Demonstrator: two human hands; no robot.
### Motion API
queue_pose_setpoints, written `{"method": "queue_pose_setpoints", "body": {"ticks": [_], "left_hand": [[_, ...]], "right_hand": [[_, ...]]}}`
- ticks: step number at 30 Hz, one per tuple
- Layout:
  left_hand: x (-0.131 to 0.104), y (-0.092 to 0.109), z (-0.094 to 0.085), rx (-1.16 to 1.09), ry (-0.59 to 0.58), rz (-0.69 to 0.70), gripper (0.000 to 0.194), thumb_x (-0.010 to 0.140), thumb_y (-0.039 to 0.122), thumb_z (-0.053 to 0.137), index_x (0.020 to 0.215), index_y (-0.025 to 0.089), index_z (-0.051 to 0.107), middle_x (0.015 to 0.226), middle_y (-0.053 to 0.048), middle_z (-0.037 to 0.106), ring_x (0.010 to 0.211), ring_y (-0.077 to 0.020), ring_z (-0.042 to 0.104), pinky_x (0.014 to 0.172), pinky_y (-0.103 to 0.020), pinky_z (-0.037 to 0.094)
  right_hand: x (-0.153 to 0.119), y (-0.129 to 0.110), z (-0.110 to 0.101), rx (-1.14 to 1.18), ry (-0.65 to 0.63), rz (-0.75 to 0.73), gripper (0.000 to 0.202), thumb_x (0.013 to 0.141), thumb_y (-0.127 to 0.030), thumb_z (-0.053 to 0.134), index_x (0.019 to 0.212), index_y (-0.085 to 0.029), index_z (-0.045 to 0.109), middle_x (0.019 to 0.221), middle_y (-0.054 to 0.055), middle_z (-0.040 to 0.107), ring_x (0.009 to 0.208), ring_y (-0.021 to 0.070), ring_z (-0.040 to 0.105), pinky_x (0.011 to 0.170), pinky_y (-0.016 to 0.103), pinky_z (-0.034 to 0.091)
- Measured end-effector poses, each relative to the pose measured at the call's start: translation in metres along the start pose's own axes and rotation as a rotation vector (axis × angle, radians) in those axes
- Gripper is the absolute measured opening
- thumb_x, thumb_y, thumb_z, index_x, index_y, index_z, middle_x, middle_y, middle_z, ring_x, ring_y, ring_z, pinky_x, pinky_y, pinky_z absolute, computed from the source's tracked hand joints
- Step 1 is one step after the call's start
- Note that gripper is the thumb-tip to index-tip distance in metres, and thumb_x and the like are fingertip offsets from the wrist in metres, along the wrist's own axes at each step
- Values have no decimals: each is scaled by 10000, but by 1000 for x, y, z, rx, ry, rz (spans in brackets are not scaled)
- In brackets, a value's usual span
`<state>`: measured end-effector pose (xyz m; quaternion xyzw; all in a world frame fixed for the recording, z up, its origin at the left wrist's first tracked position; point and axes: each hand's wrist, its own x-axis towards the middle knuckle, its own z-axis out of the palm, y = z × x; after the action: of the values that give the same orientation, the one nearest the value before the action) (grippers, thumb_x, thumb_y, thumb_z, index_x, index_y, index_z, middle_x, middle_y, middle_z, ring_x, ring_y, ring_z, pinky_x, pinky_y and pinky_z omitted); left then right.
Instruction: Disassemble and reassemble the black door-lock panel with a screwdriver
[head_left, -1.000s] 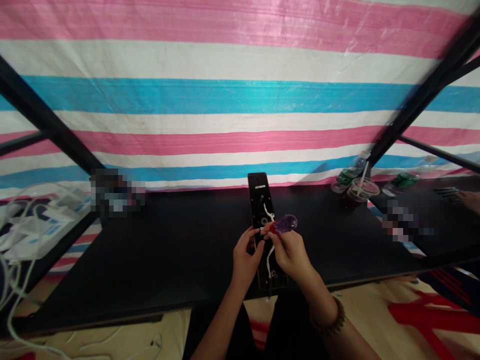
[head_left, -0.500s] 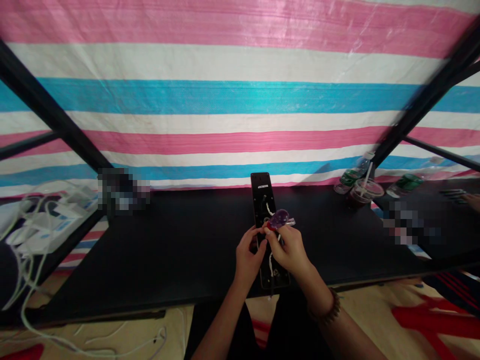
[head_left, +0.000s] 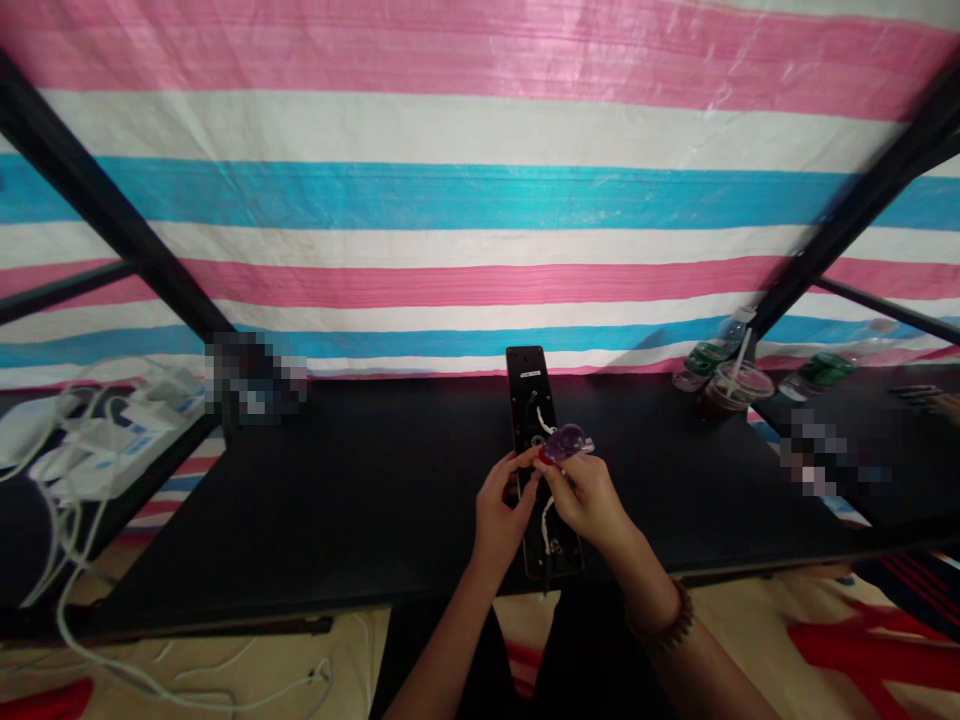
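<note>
Striped sheeting (head_left: 480, 190) hung behind the black bench (head_left: 375, 500), where a long dark panel (head_left: 525, 420) lay from near the back edge to the front edge. Over the panel's middle, the right hand (head_left: 592, 497) had its grip closed around a purple-handled tool (head_left: 564, 443) (red at its collar). Beside it was the left hand (head_left: 499, 515); whether its grip held anything, I couldn't tell.

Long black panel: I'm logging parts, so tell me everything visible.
The long black panel is narrow and plastic-looking, with rounded corners. A white label sits near its far end; white wires show on its face. It lies lengthwise, front to back, on the black table, near end by the front edge. The left hand and right hand partly hide its middle; contact is unclear.
</note>
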<state>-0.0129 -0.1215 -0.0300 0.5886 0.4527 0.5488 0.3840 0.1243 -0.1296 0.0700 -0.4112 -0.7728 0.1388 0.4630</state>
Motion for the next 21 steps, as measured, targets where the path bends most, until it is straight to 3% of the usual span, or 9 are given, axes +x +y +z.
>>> {"method": "queue_pose_setpoints", "body": {"ticks": [4, 7, 10, 17, 21], "left_hand": [[0, 4, 0, 14, 7, 7, 282, 864, 238, 673, 1143, 229, 715, 1194, -94, 723, 1066, -238, 692, 878, -357, 575], [0, 6, 0, 45, 19, 30, 242, 862, 223, 670, 1095, 226, 736, 1189, -93, 730, 1097, -248, 686, 925, -389, 566], [0, 7, 1, 57, 43, 39, 228, 861, 211, 666, 1073, 233, 745, 1243, -95, 714, 1182, -259, 658, 1012, -429, 528], [5, 8, 5, 69, 57, 2, 158, 880, 245, 653, 992, 229, 762, 1176, -84, 744, 1141, -263, 675, 934, -404, 563], [5, 9, 4, 69, 53, 0, 168, 887, 250, 645, 1013, 232, 754, 1242, -95, 719, 1161, -267, 669, 961, -420, 547]], "right_hand": [[6, -5, 6, 37, 66, -1, 118, 953, -216, 568, 958, -216, 685, 1000, 83, 730, 903, 209, 715, 786, 309, 574], [6, -7, 11, 54, 108, 62, 95, 947, -229, 597, 996, -222, 677, 905, 53, 741, 806, 194, 720, 748, 296, 577], [4, -9, 12, 62, 71, 90, 155, 981, -216, 518, 1029, -224, 665, 918, 56, 751, 844, 199, 733, 762, 296, 578], [5, -10, 13, 5, 146, 72, 107, 955, -231, 587, 928, -224, 690, 905, 70, 747, 828, 217, 722, 748, 317, 573], [2, -8, 14, 15, 169, 67, 151, 967, -194, 571, 923, -233, 710, 914, 62, 759, 856, 216, 735, 762, 308, 574]]}}
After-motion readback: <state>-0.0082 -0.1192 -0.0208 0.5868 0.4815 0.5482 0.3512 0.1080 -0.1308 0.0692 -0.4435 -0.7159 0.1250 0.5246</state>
